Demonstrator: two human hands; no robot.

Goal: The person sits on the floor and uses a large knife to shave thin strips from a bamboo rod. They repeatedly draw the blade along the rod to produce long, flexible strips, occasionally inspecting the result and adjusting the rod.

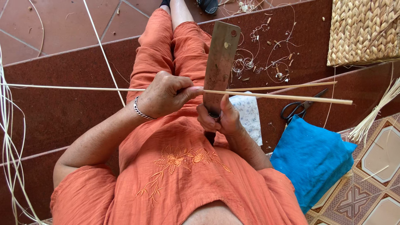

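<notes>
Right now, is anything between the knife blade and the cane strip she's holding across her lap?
Nothing visible. The left hand pinches the cane strip right against the broad blade, which the right hand holds upright by its handle. The strip appears to cross the blade's face with no gap.

Support: dark red tiled steps (62,112), w/ patterned floor tiles (375,166) at lower right. On steps: woven basket (362,31) upper right; black scissors (298,109) just beside blue cushion (310,160); curled cane shavings (266,58) scattered mid-top; pale reed bundle (375,114) at right edge; loose thin strands (10,146) along left edge.
</notes>
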